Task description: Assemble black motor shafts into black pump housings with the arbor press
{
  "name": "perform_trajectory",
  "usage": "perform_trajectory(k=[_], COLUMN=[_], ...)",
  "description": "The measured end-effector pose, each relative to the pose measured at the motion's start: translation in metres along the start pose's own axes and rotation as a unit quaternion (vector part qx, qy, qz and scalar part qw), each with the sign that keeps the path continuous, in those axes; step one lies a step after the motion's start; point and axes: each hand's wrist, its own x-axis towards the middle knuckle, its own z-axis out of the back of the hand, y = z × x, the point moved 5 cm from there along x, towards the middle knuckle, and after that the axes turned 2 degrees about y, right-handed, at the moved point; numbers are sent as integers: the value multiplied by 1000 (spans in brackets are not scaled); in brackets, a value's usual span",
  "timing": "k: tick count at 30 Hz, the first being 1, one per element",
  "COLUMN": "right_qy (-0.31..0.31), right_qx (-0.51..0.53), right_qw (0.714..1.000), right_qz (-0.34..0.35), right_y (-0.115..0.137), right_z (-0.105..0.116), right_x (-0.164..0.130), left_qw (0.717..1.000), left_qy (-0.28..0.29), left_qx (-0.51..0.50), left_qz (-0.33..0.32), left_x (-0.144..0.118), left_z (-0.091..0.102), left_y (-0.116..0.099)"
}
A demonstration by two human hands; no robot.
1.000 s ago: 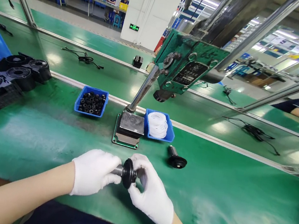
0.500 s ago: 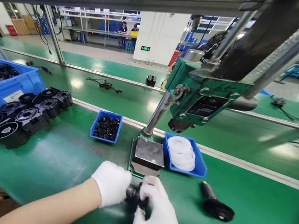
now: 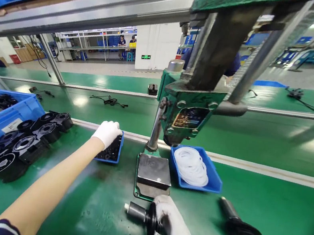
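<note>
My right hand point(image 3: 174, 234), in a white glove, is closed round a black shaft with a round flange point(image 3: 137, 211). The shaft lies sideways, with its pale tip pointing left. My gloved left hand point(image 3: 107, 134) is stretched out to a small blue bin point(image 3: 120, 149) of small black ring-like parts point(image 3: 111, 151). Its fingers curl down over the bin's far part, and their tips are hidden. Between the hands stands a green hand press point(image 3: 188, 113), its ram above a flat metal block point(image 3: 154, 169). Nothing lies on that block.
White rings fill a blue bin point(image 3: 215, 182) right of the press. Another black shaft with a round base point(image 3: 242, 229) lies on the green table at right. Black housings point(image 3: 27, 143) line up beside a large blue crate point(image 3: 30, 105) at left. A metal rail crosses overhead.
My left hand has left the black shaft and moved forward and left to the small bin. My right hand keeps hold of the shaft. The whole view has shifted and tilted.
</note>
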Motion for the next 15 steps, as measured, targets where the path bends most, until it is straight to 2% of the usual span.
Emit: perform_trajectory(k=[5, 9, 12, 15], right_qy=[11, 4, -16, -32], right_qx=[30, 53, 71, 97], right_qw=[999, 999, 997, 994], right_qz=[-9, -12, -16, -33], right_y=[1, 6, 9, 9], right_z=[-4, -2, 5, 9], right_x=[0, 3, 7, 10], left_qw=[997, 976, 927, 850], left_qy=[7, -36, -94, -120], left_qx=[-73, -215, -360, -508], left_qz=[-17, 5, 41, 66], left_x=[5, -7, -34, -71], left_z=[3, 12, 14, 1], left_y=[8, 17, 17, 2])
